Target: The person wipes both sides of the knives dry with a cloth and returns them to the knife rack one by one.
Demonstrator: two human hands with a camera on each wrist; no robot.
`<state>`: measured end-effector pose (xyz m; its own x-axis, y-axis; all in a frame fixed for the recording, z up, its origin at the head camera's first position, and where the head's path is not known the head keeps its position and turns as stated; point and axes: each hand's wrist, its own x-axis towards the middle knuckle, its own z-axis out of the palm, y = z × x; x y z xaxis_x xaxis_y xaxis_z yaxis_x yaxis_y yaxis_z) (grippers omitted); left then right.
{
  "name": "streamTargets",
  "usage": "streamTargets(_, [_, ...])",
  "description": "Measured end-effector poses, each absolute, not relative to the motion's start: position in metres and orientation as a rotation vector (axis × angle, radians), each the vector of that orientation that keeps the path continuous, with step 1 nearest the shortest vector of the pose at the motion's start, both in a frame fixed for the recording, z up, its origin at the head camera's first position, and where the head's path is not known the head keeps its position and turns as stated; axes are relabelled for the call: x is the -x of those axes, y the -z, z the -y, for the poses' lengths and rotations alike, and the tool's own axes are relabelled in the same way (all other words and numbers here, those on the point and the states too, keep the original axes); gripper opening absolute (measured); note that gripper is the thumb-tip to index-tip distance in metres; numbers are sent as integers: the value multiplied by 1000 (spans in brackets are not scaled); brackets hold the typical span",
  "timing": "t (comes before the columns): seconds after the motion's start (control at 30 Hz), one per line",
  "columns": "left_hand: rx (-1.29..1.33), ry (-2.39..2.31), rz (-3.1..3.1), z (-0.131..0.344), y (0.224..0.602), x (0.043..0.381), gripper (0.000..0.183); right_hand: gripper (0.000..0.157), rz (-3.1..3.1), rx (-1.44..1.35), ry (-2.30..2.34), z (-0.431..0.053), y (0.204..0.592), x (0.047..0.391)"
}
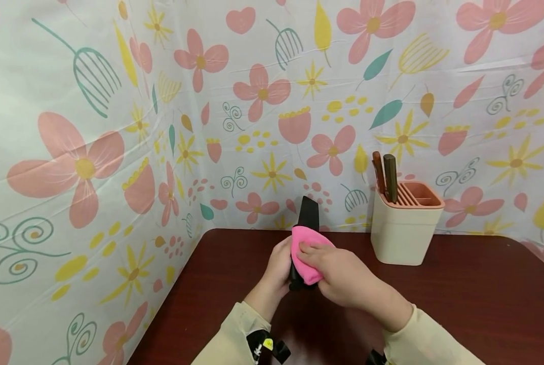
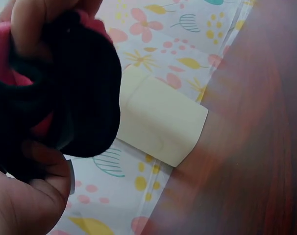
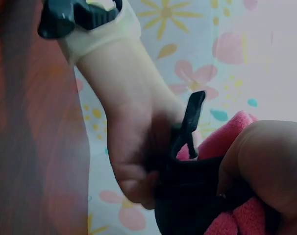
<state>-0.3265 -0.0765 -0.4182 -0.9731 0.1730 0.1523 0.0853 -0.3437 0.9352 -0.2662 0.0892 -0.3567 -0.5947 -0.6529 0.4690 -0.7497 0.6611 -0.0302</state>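
Observation:
Between both hands is a black tool (image 1: 309,215) with a long flat end pointing up and away; its exact kind cannot be told. My left hand (image 1: 277,266) grips it from the left side. A pink cloth (image 1: 305,237) lies over its middle, and my right hand (image 1: 342,271) holds that cloth against it, fingers across the top. Close up in the left wrist view, the tool's broad rounded end (image 2: 92,93) is dark, with pink cloth showing behind. The right wrist view shows a narrow black piece (image 3: 193,115) sticking up from the tool beside the fuzzy cloth (image 3: 227,137).
A cream knife block (image 1: 404,235) with an orange slotted top stands at the back right of the dark red-brown table (image 1: 472,299). A brown handle (image 1: 378,172) and a dark green one (image 1: 390,177) rise from it. Flower-patterned sheeting (image 1: 263,137) hangs behind and left.

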Motion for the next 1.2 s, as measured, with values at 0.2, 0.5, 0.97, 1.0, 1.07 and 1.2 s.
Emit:
streamTargets(0.2, [-263, -2540, -1834, 76, 417, 328, 25, 58, 2415, -1171, -233, -86, 353, 250])
streamTargets(0.5, [-90, -2600, -1827, 80, 417, 330, 34, 49, 2313, -1197, -327, -84, 369, 242])
streamTargets(0.97, [74, -2499, -1620, 82, 417, 325, 43, 55, 2224, -1233, -364, -85, 388, 244])
streamTargets(1.0, [44, -2487, -1602, 82, 417, 325, 43, 56, 2210, -1245, -378, -86, 389, 244])
streamTargets(1.07, [-9, -2466, -1572, 81, 417, 325, 41, 58, 2184, -1272, -419, -90, 390, 243])
streamTargets(1.2, [-82, -2429, -1635, 78, 419, 326, 37, 60, 2125, -1328, -557, -104, 392, 241])
